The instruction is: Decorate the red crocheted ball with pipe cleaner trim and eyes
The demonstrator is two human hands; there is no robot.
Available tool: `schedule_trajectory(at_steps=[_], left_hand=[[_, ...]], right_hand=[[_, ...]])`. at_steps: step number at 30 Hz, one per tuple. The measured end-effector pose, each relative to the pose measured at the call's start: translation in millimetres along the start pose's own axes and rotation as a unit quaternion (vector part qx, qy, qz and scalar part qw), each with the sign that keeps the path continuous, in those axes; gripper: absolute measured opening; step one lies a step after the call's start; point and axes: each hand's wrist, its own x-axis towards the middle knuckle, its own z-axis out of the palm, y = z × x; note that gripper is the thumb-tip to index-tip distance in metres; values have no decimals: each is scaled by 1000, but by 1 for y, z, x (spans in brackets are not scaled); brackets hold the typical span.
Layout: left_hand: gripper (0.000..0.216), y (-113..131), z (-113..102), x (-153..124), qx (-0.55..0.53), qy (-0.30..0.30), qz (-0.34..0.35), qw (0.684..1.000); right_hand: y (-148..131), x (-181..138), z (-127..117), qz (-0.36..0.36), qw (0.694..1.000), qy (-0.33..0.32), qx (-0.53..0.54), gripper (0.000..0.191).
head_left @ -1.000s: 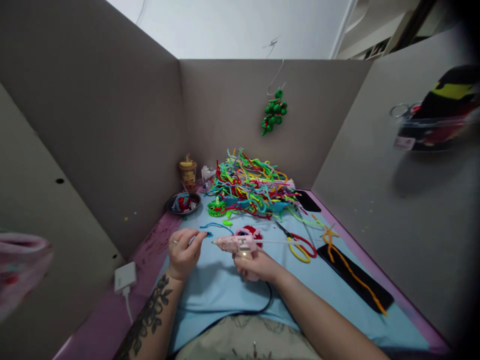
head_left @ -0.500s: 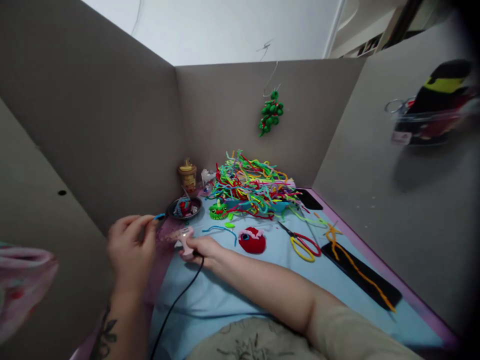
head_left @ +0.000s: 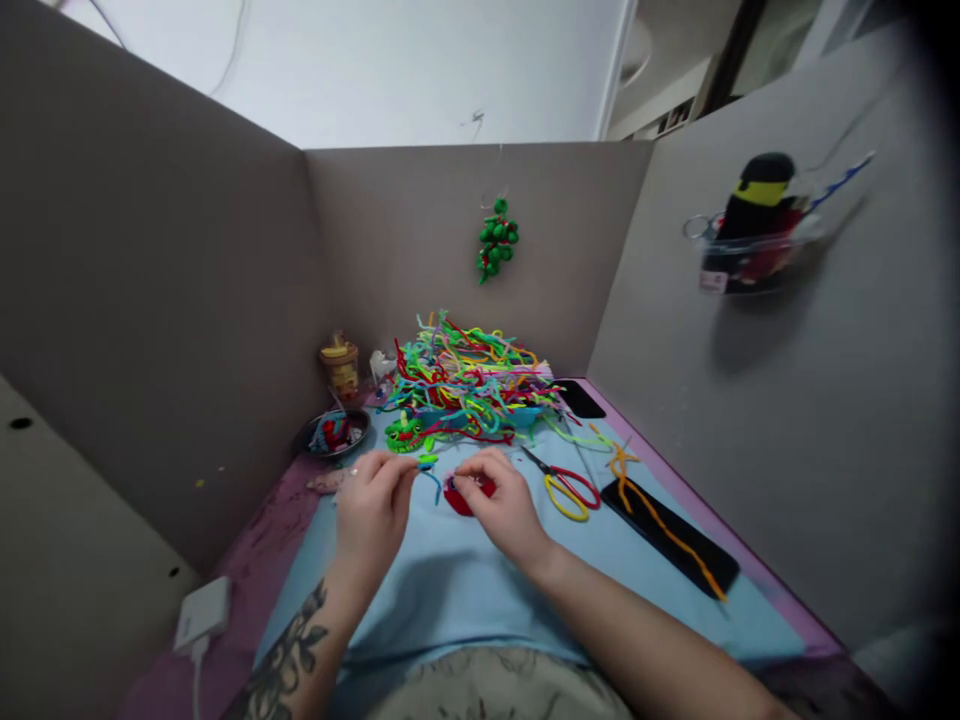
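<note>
My left hand (head_left: pixel 373 505) pinches a short blue pipe-cleaner piece (head_left: pixel 427 464) between thumb and fingertips, just left of centre. My right hand (head_left: pixel 506 505) is closed at a round red fuzzy piece (head_left: pixel 459 503) with a pink strip and a blue-and-black spot. Its fingertips cover much of that piece's top, so the exact grip is partly hidden. The pink glue gun (head_left: pixel 324 484) lies on the table behind my left hand, touched by neither hand. Between the hands, a longer blue pipe cleaner (head_left: pixel 438 488) and a bright green bit (head_left: pixel 427 459) lie on the cloth.
A pile of coloured pipe cleaners (head_left: pixel 465 370) stands at the back, with a green fuzzy head (head_left: pixel 403 434) before it. Scissors (head_left: pixel 562 485) and a black phone-like slab (head_left: pixel 675 545) lie right. A dark bowl (head_left: pixel 335 433) sits left; grey panels enclose the table.
My right hand has let go of the glue gun and moved right to the red piece. My left hand has brought the blue piece towards the centre. The view has swung right.
</note>
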Motion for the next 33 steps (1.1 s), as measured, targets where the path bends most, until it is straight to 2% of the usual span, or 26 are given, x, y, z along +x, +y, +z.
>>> schedule_trajectory(at_steps=[2, 5, 8, 11, 15, 20, 23, 26, 30, 33], left_hand=[[15, 15, 20, -1, -48, 16, -3, 999], [15, 26, 58, -5, -168, 21, -95, 981], [17, 27, 91, -10, -293, 1, -187, 938], [20, 28, 109, -15, -366, -3, -266, 892], [27, 32, 113, -19, -421, 2, -329, 845], [34, 35, 115, -23, -456, 13, -372, 808], [35, 34, 119, -25, -453, 42, -387, 802], [35, 36, 120, -27, -452, 42, -388, 802], [36, 35, 113, -26, -456, -37, -369, 809], [46, 18, 94, -23, -443, -67, -384, 807]], right_hand=[[-2, -5, -14, -6, 1000, 24, -4, 7], [7, -8, -18, 54, 995, 54, 59, 10], [23, -8, -12, 119, 975, 80, 172, 15], [34, -7, -6, 158, 950, 114, 246, 18], [36, -9, -3, 180, 933, 133, 281, 20], [37, -10, -1, 176, 939, 161, 247, 19], [43, -12, 1, 170, 948, 167, 211, 18], [48, -12, 2, 156, 957, 152, 192, 17], [49, -7, -4, 144, 959, 126, 208, 17], [49, 1, -25, 146, 965, 87, 198, 18]])
